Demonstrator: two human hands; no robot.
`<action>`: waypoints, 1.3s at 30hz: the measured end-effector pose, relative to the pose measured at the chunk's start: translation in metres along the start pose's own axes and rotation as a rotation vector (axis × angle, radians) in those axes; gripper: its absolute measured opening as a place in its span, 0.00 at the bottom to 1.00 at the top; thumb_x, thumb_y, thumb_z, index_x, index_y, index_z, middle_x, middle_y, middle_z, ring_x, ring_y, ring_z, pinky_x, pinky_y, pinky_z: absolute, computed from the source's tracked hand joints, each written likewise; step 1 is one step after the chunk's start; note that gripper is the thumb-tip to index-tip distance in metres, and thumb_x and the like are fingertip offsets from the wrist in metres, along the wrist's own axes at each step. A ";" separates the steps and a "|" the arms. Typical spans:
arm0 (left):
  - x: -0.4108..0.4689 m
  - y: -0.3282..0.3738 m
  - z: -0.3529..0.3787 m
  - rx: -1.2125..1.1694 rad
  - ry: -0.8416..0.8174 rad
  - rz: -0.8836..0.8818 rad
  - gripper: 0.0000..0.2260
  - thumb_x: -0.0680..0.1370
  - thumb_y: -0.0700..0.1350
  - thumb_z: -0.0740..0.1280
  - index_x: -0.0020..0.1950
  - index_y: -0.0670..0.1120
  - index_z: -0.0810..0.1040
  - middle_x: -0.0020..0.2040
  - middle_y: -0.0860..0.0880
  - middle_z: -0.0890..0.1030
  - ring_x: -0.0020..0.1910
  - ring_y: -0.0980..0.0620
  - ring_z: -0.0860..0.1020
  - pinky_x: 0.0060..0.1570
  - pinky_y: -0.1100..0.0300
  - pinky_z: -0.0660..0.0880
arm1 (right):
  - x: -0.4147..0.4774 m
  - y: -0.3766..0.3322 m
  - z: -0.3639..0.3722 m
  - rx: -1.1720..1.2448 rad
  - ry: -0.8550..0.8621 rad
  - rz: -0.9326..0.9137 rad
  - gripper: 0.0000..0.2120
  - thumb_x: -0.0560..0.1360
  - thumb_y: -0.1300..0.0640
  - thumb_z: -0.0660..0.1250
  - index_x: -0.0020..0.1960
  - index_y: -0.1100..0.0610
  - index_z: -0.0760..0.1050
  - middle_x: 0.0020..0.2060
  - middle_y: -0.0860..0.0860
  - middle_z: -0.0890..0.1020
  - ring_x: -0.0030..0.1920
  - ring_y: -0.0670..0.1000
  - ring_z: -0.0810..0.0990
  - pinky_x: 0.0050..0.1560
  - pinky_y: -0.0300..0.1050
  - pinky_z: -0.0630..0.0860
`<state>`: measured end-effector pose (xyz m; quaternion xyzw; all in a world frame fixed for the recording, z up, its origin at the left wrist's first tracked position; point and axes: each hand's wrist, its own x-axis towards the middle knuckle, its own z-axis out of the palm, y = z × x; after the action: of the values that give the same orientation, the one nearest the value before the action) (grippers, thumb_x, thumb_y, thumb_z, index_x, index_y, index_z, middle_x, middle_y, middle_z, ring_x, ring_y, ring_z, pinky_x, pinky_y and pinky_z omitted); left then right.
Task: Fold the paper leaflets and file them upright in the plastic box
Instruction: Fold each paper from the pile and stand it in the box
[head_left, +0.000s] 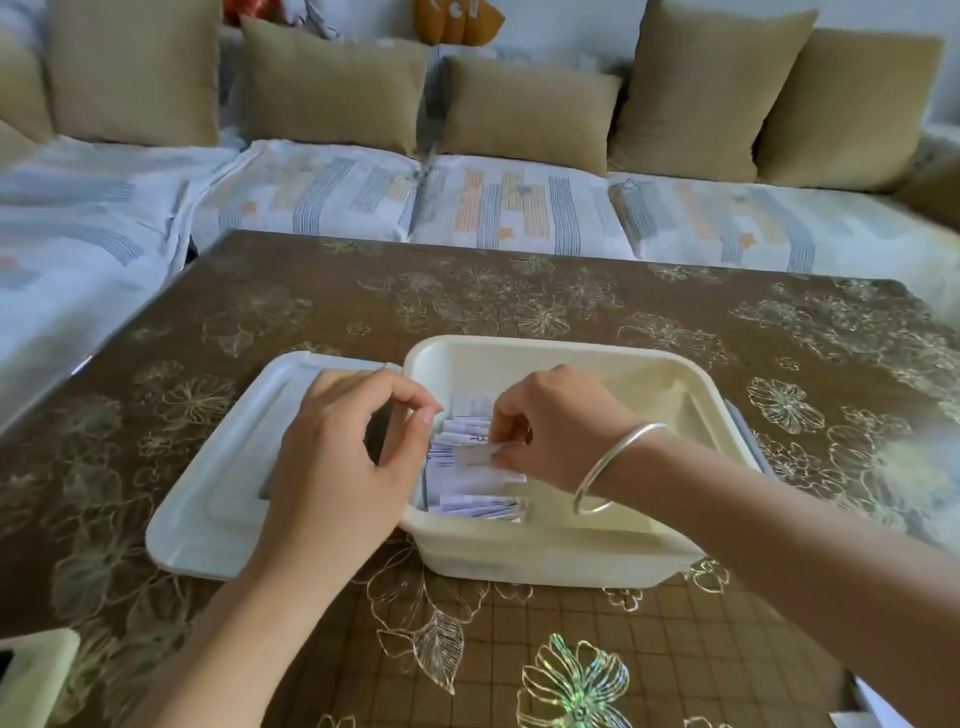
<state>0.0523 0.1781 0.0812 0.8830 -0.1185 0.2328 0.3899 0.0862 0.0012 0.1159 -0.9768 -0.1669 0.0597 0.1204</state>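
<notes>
A cream rectangular plastic box (545, 347) sits open on a brown table cover printed with gold flowers (467, 291). Its pale lid (218, 467) lies flat just to its left. White folded paper leaflets (470, 428) stand packed in the box's left part. The right hand (556, 426), a silver bangle (618, 457) on its wrist, pinches one small folded white leaflet (475, 456) above the others. The left hand (332, 457) hovers at the box's left edge with thumb and forefinger curled tip to tip. I cannot tell whether they grip paper.

Left hand (337, 457) fingers (415, 408) curled; right hand (550, 431) fingers pinch leaflet (474, 456).
</notes>
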 end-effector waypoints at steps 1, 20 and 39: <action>0.000 0.000 0.000 -0.002 0.000 -0.003 0.04 0.75 0.47 0.66 0.45 0.51 0.81 0.43 0.62 0.78 0.51 0.58 0.75 0.47 0.63 0.73 | 0.003 -0.002 0.004 -0.017 -0.013 0.002 0.05 0.71 0.56 0.71 0.46 0.52 0.81 0.43 0.50 0.83 0.45 0.51 0.80 0.47 0.41 0.76; 0.000 -0.007 0.001 -0.014 -0.002 0.031 0.08 0.75 0.52 0.62 0.44 0.53 0.80 0.43 0.61 0.79 0.53 0.57 0.75 0.47 0.60 0.75 | 0.022 -0.008 0.018 -0.177 -0.045 -0.068 0.04 0.71 0.53 0.70 0.39 0.48 0.76 0.43 0.49 0.82 0.45 0.55 0.80 0.45 0.44 0.77; -0.012 0.045 -0.016 -0.016 0.080 0.133 0.03 0.77 0.44 0.67 0.46 0.48 0.81 0.43 0.62 0.78 0.46 0.59 0.76 0.45 0.66 0.72 | -0.049 0.012 -0.027 0.395 0.263 -0.048 0.03 0.72 0.57 0.73 0.40 0.52 0.80 0.29 0.43 0.81 0.31 0.42 0.82 0.41 0.36 0.78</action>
<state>0.0191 0.1597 0.1131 0.8601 -0.1631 0.2922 0.3850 0.0479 -0.0324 0.1424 -0.9294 -0.1579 -0.0393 0.3312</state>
